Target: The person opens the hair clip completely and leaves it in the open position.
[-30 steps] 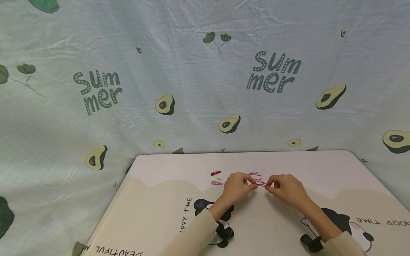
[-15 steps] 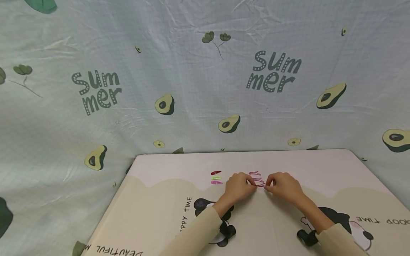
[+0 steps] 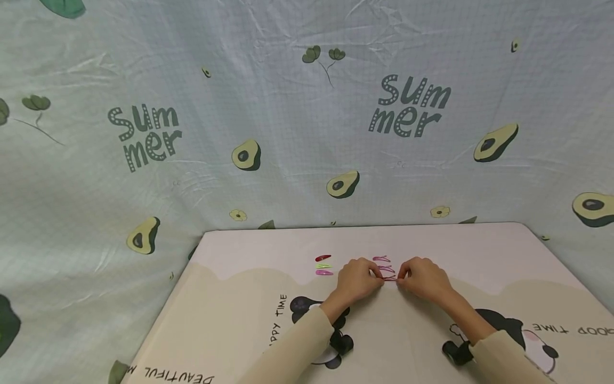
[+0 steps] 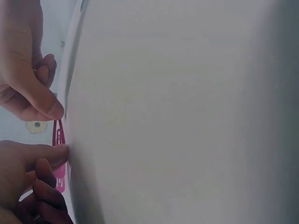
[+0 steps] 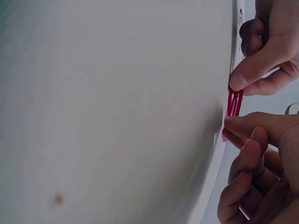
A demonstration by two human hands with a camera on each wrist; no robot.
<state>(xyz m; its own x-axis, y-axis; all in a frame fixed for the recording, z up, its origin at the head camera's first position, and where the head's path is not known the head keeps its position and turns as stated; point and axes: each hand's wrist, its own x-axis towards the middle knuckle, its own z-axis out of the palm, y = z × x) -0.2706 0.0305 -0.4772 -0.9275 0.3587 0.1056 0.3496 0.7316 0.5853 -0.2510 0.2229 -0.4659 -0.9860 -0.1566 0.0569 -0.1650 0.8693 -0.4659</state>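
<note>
1. The held clip (image 3: 390,279), a red hair clip, sits between the two hands, low over the tabletop (image 3: 398,330); whether it touches the surface I cannot tell.
2. The left hand (image 3: 357,280) has its thumb and finger clamped on the held clip's left end; the right hand (image 3: 424,280) pinches its right end. With only the tips gripped, a slight slip might let it flick away.
3. Uneven pressure from the two sides could twist the held clip or make it snap suddenly, nipping a fingertip.
4. Just beyond the held clip lies the near pink clip (image 3: 385,268), then the far pink clip (image 3: 381,258); a forward slip could nudge either askew.
5. Left of the held clip, past the left hand, lie a dark red clip (image 3: 323,258), a green clip (image 3: 323,265) and a magenta clip (image 3: 324,272); a careless leftward sweep might scatter them.
</note>
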